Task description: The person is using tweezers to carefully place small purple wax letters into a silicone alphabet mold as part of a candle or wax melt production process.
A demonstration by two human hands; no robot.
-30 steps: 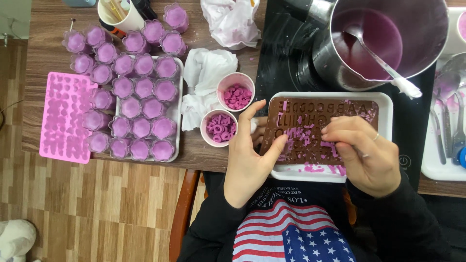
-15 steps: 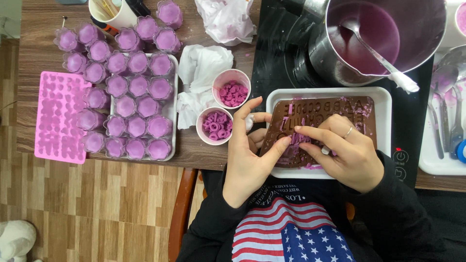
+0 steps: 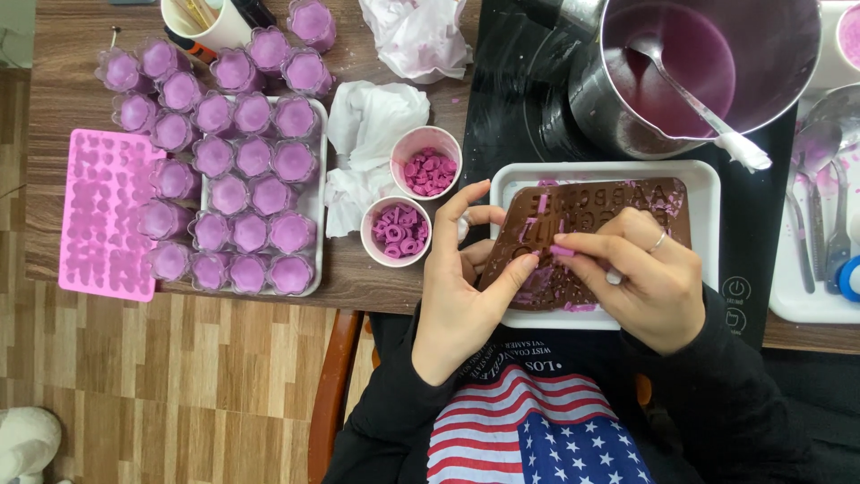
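Note:
A brown silicone letter mould (image 3: 587, 220) lies tilted in a white tray (image 3: 708, 269). My left hand (image 3: 461, 287) grips the mould's left edge, bending it up. My right hand (image 3: 640, 273) rests on the mould and pinches a small pink moulded piece (image 3: 563, 251) at its fingertips. Two small white cups (image 3: 397, 231) (image 3: 427, 163) just left of the tray hold pink moulded letters.
A tray of several purple filled cups (image 3: 242, 179) and a pink silicone mould (image 3: 103, 215) lie at the left. Crumpled tissues (image 3: 372, 134) sit beside the cups. A steel pot of purple liquid with a spoon (image 3: 708, 81) stands on a black cooktop (image 3: 528, 116). Utensils lie at the right edge.
My left hand has lifted and bent the mould's left edge more. My right hand has slid left across the mould and now pinches a pink piece.

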